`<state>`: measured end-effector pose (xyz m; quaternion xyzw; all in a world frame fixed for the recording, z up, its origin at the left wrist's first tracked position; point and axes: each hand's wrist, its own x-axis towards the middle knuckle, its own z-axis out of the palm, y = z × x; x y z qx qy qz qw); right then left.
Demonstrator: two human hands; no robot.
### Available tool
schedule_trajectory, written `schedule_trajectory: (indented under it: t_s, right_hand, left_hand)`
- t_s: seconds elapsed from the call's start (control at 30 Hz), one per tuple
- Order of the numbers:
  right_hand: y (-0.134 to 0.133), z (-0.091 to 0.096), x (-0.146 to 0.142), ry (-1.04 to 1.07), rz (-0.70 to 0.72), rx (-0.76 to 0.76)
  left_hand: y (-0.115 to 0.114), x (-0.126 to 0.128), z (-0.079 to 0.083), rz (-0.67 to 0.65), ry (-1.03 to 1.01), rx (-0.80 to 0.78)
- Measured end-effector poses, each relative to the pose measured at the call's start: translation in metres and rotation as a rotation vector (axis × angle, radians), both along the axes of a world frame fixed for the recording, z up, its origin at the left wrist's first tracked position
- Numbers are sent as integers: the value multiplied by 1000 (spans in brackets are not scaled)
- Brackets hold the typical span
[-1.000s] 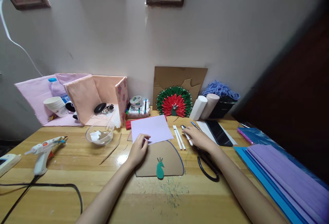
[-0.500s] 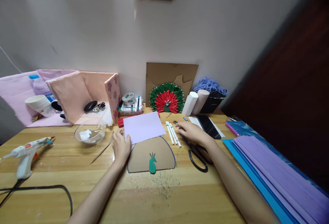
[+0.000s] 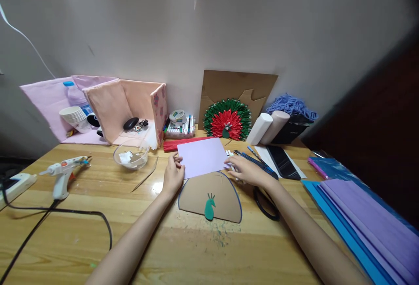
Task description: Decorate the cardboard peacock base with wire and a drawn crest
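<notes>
A pale purple sheet (image 3: 203, 157) lies partly over the top of a half-round cardboard piece (image 3: 196, 197) with a blue-marked curved edge. On the cardboard's lower edge sits a green peacock cutout (image 3: 210, 208). My left hand (image 3: 173, 175) is closed at the sheet's left edge, thumb and fingers bent around it. My right hand (image 3: 245, 170), fingers apart, reaches the sheet's right edge with its fingertips. White markers (image 3: 229, 154) lie beneath those fingers, largely covered. Black-handled scissors (image 3: 266, 206) rest under my right wrist, partly hidden.
At left are a glue gun (image 3: 63, 176) with its cord and a clear bowl (image 3: 131, 156). A red and green peacock (image 3: 227, 119) leans on cardboard behind. Blue and purple sheets (image 3: 366, 215) line the right; a phone (image 3: 283, 163) lies back right.
The view has swung right. My right hand has moved left from beside the scissors to the sheet's right edge, over the markers. My left hand stays at the sheet. The cardboard appears slightly turned.
</notes>
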<state>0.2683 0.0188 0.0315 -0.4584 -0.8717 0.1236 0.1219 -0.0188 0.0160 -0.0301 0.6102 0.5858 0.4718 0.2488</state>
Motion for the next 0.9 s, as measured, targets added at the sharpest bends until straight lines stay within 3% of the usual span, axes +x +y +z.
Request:
schedule_trajectory:
  t_s: [0.17,0.33,0.5,0.7,0.9]
  right_hand:
    - [2,-28,-20,-84,-26,246]
    - [12,-45,-22,-136,-56,259]
    - [12,-41,-18,-54,-58,195]
    - [6,-33,-20,-19,-74,156]
    - [-5,-19,-13,18,-86,141]
  left_hand:
    - [0,1,2,34,76,-27]
    - [1,1,1,31,23,-41]
    - [3,-2,-1,1,66,-31]
    - [1,-4,11,-114,78,13]
    - [2,-1,12,-231,253,65]
